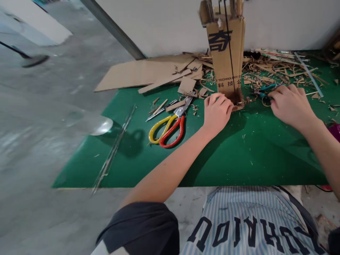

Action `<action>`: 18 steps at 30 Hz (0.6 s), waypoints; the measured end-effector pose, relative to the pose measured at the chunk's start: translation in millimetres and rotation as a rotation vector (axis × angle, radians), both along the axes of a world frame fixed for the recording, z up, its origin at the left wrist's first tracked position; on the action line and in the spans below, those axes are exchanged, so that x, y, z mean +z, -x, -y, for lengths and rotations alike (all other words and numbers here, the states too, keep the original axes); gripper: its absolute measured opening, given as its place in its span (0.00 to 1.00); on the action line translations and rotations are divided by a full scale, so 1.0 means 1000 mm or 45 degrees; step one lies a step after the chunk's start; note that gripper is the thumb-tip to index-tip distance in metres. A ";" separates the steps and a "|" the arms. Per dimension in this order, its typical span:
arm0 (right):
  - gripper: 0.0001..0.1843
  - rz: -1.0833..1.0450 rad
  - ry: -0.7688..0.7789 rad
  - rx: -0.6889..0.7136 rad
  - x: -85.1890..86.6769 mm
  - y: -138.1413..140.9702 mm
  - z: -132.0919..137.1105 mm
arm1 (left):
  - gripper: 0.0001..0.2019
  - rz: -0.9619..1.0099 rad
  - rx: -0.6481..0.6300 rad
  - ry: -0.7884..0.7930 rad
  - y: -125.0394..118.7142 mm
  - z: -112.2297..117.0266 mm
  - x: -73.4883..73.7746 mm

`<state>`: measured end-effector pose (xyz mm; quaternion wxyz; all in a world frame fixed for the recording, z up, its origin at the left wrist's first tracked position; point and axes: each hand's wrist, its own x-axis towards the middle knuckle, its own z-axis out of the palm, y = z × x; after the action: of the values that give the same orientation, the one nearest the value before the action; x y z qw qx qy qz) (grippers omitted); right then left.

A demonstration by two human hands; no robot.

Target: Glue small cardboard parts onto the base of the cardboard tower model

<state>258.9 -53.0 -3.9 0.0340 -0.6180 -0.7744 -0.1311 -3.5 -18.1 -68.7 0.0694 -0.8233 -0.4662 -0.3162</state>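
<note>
A tall cardboard structure (pixel 228 60) with dark printed characters stands upright at the back of the green table. My left hand (pixel 217 111) is closed on the lower front edge of it, fingers curled over the cardboard. To the right of its base, my right hand (pixel 292 106) is closed around small pliers (pixel 262 94) with teal handles; part of the tool is hidden by the fingers. Scissors (pixel 172 129) with one yellow and one red handle lie left of my left hand. A slim metal blade (pixel 158 112) rests beside them, partly under cardboard bits.
Flat cardboard sheets (pixel 143 72) lie at the back left, and shredded cardboard scraps (pixel 276 71) cover the back right. Thin clear strips (pixel 114 152) cross the table's left side, near a clear rounded object (pixel 103 126). A pale wall (pixel 170 28) stands behind the table.
</note>
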 end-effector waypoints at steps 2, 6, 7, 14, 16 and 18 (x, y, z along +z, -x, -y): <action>0.19 0.081 0.046 0.052 -0.005 0.005 -0.004 | 0.08 -0.009 -0.006 0.014 0.000 0.001 0.000; 0.18 0.090 0.010 0.092 -0.014 0.014 -0.009 | 0.07 -0.006 -0.028 0.070 0.002 0.001 0.001; 0.19 0.087 0.004 0.094 -0.014 0.016 -0.011 | 0.07 -0.004 -0.034 0.079 0.002 0.002 0.001; 0.17 0.024 0.124 0.116 -0.010 0.027 -0.081 | 0.06 0.010 -0.040 0.016 0.002 0.002 0.001; 0.15 -0.021 0.125 0.078 -0.018 0.030 -0.118 | 0.06 -0.002 -0.034 0.015 0.002 0.003 0.002; 0.15 -0.052 0.084 0.088 -0.031 0.032 -0.152 | 0.06 -0.009 -0.031 0.017 0.003 0.003 0.002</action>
<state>227.2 99.1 -34.8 0.0341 -0.5943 -0.7983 -0.0916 -6.2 -20.8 -67.1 0.0617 -0.8306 -0.4577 -0.3112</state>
